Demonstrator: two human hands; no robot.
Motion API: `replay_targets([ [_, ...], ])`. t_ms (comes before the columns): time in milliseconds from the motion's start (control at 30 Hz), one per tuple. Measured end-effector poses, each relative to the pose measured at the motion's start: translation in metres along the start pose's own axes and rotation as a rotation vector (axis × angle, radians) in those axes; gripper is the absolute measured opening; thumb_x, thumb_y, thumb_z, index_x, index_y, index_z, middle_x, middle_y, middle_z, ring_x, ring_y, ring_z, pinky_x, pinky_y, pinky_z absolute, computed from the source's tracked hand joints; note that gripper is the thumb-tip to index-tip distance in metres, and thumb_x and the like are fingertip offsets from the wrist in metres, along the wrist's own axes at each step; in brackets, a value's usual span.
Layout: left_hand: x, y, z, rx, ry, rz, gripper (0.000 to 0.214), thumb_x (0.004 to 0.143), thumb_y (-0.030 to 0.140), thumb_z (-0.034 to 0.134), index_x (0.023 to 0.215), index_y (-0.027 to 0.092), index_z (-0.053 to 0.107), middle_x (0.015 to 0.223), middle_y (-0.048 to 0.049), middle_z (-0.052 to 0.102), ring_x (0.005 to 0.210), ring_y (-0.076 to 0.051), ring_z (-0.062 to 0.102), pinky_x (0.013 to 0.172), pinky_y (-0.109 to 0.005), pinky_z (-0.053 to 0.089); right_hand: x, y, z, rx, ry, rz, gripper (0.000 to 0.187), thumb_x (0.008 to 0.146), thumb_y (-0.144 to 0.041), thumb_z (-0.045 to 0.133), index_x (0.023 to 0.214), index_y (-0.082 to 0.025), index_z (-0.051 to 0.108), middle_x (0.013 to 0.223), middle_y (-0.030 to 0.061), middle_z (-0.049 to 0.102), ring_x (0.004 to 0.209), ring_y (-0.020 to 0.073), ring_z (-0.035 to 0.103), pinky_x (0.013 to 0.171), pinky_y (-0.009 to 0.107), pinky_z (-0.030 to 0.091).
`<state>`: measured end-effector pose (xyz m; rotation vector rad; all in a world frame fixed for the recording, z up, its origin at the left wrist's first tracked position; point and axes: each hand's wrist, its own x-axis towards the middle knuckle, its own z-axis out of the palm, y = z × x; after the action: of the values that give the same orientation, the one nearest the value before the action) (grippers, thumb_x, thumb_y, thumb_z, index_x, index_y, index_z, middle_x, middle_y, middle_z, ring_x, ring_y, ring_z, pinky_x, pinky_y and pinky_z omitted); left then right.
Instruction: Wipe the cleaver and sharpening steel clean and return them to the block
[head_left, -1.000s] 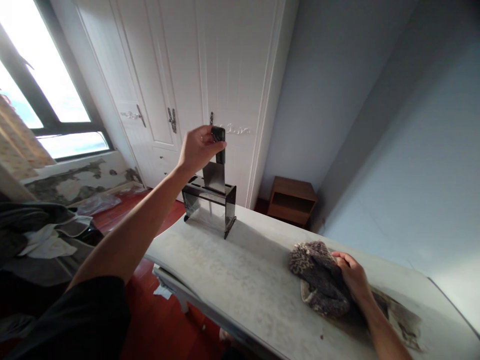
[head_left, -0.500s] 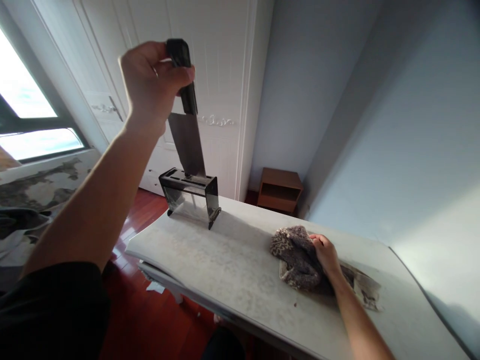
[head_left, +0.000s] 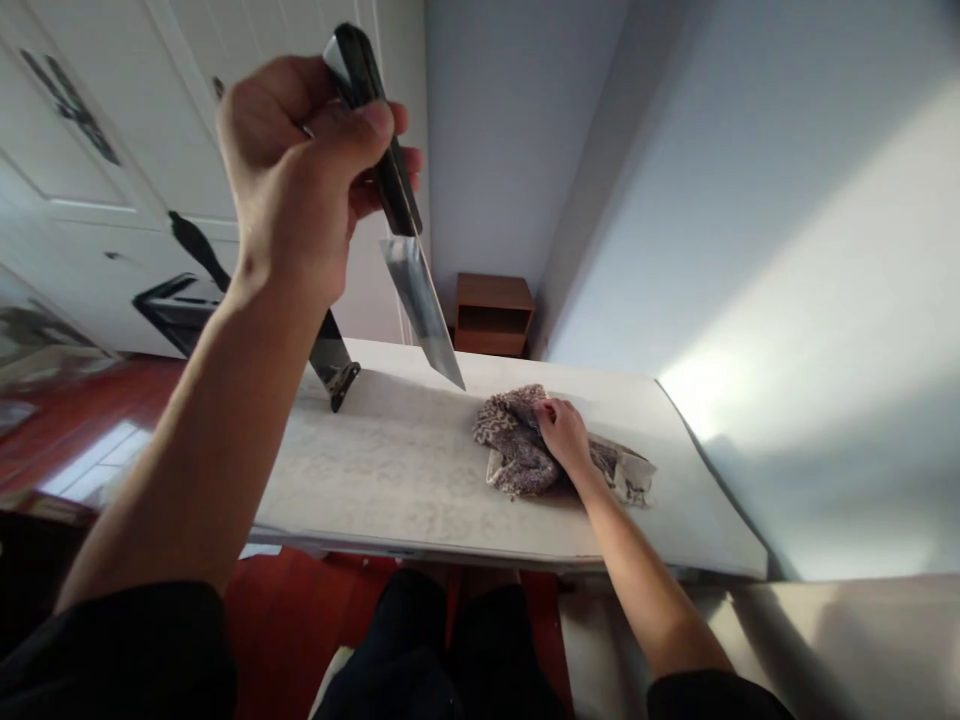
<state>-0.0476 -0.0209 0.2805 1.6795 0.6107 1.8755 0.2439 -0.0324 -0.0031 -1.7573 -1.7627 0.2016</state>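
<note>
Knife (head_left: 420,300) now lifted clear of block (head_left: 334,365); L hand (head_left: 300,170) fingers grip handle; R hand (head_left: 562,430) on cloth (head_left: 510,450).

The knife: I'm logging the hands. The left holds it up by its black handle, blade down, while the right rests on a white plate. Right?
No. The head view shows the right hand resting on a patterned cloth, not a plate; the left hand does hold the knife up by its black handle, blade down.
</note>
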Motion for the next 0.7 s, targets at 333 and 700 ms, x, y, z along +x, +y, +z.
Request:
replay_targets([
  [333,-0.079,-0.071,0.035,-0.279,0.132,-0.047,0.055,0.076,0.030,0.075,0.117,0.028,0.038,0.096,0.0053,0.061,0.096,-0.018,0.069,0.102,-0.051,0.047,-0.033,-0.005,-0.031,-0.241,-0.284,-0.099,0.072,0.077,-0.067,0.060,0.124,-0.012,0.056,0.133,0.0194,0.050,0.123,0.0368,0.045,0.102,0.046,0.038],
  [700,-0.153,-0.083,0.078,-0.284,0.470,-0.032,0.050,0.087,0.035,0.064,0.132,0.035,0.041,0.099,0.0012,0.060,0.097,-0.016,0.066,0.103,-0.044,0.048,-0.037,-0.007,-0.031,0.259,-0.141,0.093,0.033,0.086,-0.048,0.057,0.094,-0.018,0.069,0.097,0.0097,0.072,0.096,0.0284,0.064,0.090,0.039,0.045],
])
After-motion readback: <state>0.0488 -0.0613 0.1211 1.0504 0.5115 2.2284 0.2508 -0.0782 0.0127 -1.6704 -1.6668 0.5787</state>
